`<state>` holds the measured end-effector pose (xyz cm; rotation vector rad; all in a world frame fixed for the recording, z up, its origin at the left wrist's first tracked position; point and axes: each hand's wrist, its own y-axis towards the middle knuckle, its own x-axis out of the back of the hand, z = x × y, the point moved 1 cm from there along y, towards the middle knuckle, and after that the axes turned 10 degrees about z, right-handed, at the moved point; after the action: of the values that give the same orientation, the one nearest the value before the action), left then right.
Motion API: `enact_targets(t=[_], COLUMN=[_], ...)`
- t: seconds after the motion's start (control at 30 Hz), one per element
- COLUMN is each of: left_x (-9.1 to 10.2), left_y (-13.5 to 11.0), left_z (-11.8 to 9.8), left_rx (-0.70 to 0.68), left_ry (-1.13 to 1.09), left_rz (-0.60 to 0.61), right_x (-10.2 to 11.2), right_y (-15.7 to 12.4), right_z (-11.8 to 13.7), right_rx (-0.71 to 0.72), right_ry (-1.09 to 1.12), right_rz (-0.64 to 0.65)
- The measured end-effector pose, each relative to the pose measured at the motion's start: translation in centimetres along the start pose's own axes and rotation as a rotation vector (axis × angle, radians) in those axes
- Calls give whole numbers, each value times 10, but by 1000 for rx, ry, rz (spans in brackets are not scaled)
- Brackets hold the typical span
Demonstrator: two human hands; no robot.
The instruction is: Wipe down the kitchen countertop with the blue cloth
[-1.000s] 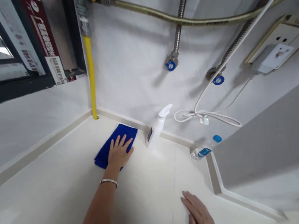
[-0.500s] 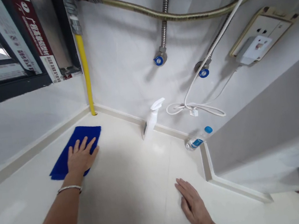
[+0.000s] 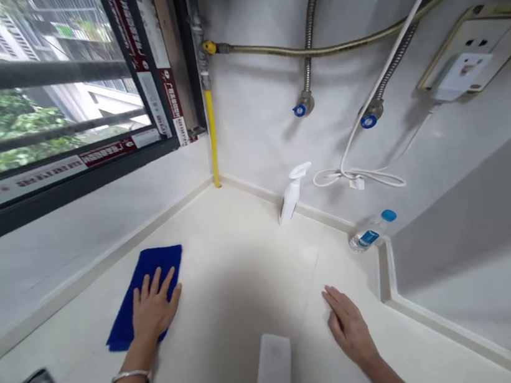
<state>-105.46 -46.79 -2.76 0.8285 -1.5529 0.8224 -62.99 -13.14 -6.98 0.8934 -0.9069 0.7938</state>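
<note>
Centrally, my feed shows the left hand [image 3: 155, 308], fingers spread and palm pressed flat on a deep-blue rectangular soft-pile cloth [image 3: 163, 261]. The cloth lies on the glossy cream stone countertop [image 3: 228, 270], near the low upstand under the window. A thin silver bangle [image 3: 131, 376] circles the wrist. The right hand [image 3: 351, 326] rests open and flat on the bare counter, fingers close together, holding nothing, well apart from the cloth. By the back wall I see a white plastic trigger spray bottle [image 3: 291, 194] and, further right in the corner, a clear plastic bottle with blue cap and blue label [image 3: 369, 236]; its print is too small for me to read. A smooth yellow pipe [image 3: 212, 137] rises from the counter corner. Braided metal hoses [image 3: 309, 27] end at blue-marked valves [image 3: 300, 110], near a looped white cable [image 3: 359, 176] and a white wall socket in a brass-coloured frame [image 3: 473, 56]. Red-and-white stickers [image 3: 168, 83] on the dark window frame [image 3: 70, 184] carry Chinese characters I cannot make out. The walls are matte white.
</note>
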Motion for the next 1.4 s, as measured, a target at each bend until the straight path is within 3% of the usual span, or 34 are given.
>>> enact_targets(t=[0.27, 0.43, 0.63, 0.73, 0.83, 0.93, 1.23, 1.4], left_x=[-11, -16, -20, -20, -16, -10, -4, 1], left_y=[-155, -236, -311, -336, -340, -319, -221, -169], left_z=[-19, -38, -33, -28, -28, -26, 16, 46], left_rx=[-25, -96, -434, -562, -624, -558, -121, 153], left_ry=[63, 112, 218, 333, 375, 318, 56, 8], left_rz=[-16, 20, -22, -69, -81, -40, 52, -12], right_x=[-7, -11, -11, -12, -15, -17, -12, -10], right_y=[-2, -2, -1, -3, -6, -9, -10, -8], right_z=[-4, -4, -4, -5, -8, -10, -10, -9], right_rx=[64, 79, 101, 108, 102, 103, 117, 91], right_ry=[-6, 7, 12, 14, 3, -18, -28, -14], right_rz=[-62, -99, -141, -124, -96, -71, -61, -23])
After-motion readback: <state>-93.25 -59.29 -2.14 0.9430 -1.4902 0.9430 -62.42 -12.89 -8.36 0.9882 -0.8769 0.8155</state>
